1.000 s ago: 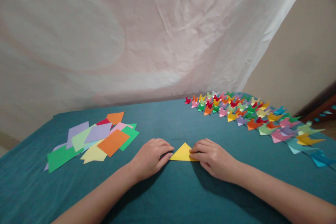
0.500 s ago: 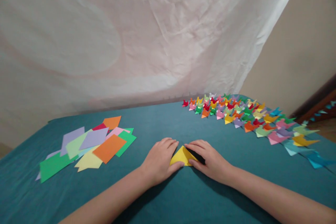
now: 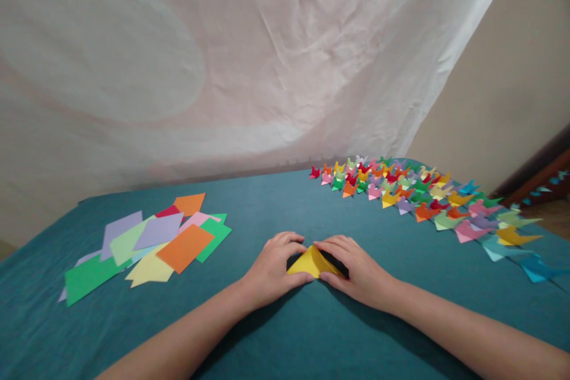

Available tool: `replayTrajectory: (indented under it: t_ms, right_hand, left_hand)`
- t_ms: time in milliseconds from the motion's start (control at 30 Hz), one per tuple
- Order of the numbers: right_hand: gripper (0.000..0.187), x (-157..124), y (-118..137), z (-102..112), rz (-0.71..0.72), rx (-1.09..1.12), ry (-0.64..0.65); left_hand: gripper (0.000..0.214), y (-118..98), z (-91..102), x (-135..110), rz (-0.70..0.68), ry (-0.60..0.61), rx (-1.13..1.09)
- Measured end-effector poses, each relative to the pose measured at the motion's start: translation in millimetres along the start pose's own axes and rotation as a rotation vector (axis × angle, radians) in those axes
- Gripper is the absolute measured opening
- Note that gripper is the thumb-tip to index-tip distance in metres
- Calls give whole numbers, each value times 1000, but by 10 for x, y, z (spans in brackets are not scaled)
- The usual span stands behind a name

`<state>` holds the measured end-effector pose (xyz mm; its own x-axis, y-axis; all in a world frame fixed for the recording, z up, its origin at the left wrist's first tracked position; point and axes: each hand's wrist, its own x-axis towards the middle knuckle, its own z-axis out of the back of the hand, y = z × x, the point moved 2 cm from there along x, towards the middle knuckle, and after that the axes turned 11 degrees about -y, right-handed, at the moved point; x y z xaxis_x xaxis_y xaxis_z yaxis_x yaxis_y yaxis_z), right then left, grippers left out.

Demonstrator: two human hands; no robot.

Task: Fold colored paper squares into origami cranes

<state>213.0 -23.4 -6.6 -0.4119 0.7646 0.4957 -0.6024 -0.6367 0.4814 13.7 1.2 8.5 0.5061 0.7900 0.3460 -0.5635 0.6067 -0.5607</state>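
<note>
A yellow sheet of paper (image 3: 313, 263), folded into a triangle with its tip pointing away from me, lies between my two hands at the middle of the table. My left hand (image 3: 276, 267) grips its left side, thumb along the near edge and fingertips by the upper slope. On the other side my right hand (image 3: 356, 268) grips it, with the index fingertip at the tip and the thumb at the near edge. The paper bulges slightly between the thumbs. Its outer corners are partly hidden by my hands.
Loose coloured paper sheets (image 3: 184, 248) overlap in a pile on the left of the teal tablecloth (image 3: 267, 202). Rows of small folded paper birds (image 3: 427, 211) cover the right side. A pale curtain (image 3: 222, 71) hangs behind the table.
The yellow triangle now bulges up a little where it lay flatter. My left index finger has bent and lifted towards the tip; the right hand stays nearly in place.
</note>
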Motion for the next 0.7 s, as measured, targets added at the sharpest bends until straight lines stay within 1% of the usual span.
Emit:
replayTrajectory:
  t_ms: [100,267,367,433,500,600,633,700]
  right_hand:
    - [53,-13,24,-5,-10,20,1]
    - [61,-26,-9,-24,-62,56,-52]
    - [62,-27,-28,-26,-86,71,-66]
    - [59,-22,-24,-15,-101,91,-74]
    - [48,-9,-11,3,-112,113,-85]
    - [15,19,22,31,-55,135,-102]
    - [9,28,33,41,-23,140,-119]
    - [9,43,45,65,25,149,-176]
  left_hand:
    - [40,-15,-16,1,27,-27,-83]
    - [36,-80,-14,-6,3,-7,-222]
    - [44,-92,-28,-21,11,-65,-281]
    - [52,-86,-48,-33,33,-107,-324]
    - [56,-81,-67,-41,48,-137,-366]
    - [52,-83,-71,-42,23,-161,-387]
    - [50,-84,-65,-40,5,-168,-385]
    - [44,-83,-46,-32,-29,-182,-364]
